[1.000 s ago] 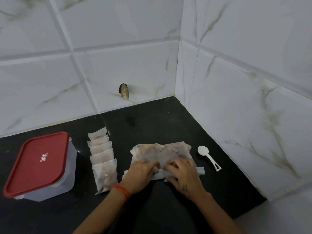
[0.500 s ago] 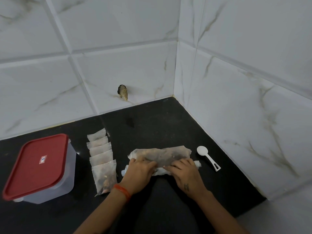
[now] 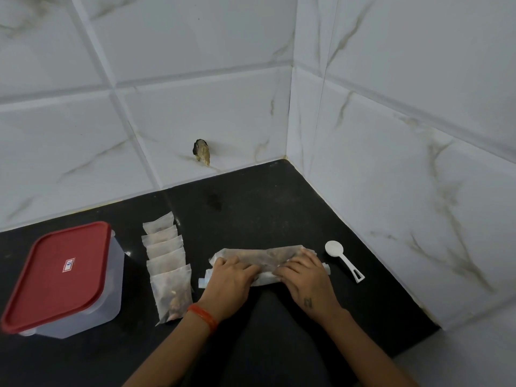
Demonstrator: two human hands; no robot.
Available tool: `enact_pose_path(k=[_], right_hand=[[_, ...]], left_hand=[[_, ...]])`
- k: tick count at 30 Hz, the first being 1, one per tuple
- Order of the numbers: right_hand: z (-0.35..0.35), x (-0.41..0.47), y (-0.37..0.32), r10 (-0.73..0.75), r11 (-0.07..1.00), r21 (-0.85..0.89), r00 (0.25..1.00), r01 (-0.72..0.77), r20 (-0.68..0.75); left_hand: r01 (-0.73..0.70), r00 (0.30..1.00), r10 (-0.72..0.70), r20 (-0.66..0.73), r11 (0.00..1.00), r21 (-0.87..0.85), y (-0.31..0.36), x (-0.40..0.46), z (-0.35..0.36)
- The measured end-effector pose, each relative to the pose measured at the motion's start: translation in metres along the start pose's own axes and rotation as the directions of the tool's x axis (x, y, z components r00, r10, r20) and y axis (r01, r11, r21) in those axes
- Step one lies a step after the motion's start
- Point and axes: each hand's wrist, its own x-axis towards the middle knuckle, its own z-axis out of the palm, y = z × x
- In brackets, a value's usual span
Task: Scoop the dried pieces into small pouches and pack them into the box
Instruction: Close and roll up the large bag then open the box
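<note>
On the black desk, a translucent box with a red lid sits left, beside overlapping filled pouches. The left hand and right hand grip a rolled crinkly bag; a white plastic scoop lies right.

Black counter in a corner of white marbled tiles.
- Nine o'clock: clear box, red lid shut.
- Just right of it: overlapping row of small pouches, the nearest showing brown pieces.
- Centre: rolled clear bag of dried pieces; left hand and right hand curl over the roll.
- Three o'clock: white scoop, lying flat just beside the bag.
</note>
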Motion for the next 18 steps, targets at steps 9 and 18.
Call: enact_pose_path(k=[9,18], right_hand=[[-0.003,0.007,-0.002,0.104,0.993,0.038,0.988,-0.109,0.118],[0.000,-0.003,0.005,0.033,0.999,-0.012,0.996,-0.032,0.086]], left_hand=[[-0.028,0.985,0.029,-0.172,1.000,0.008,-0.005,-0.006,0.004],[-0.032,0.995,0.023,-0.098,0.995,-0.092,-0.013,-0.005,0.012]])
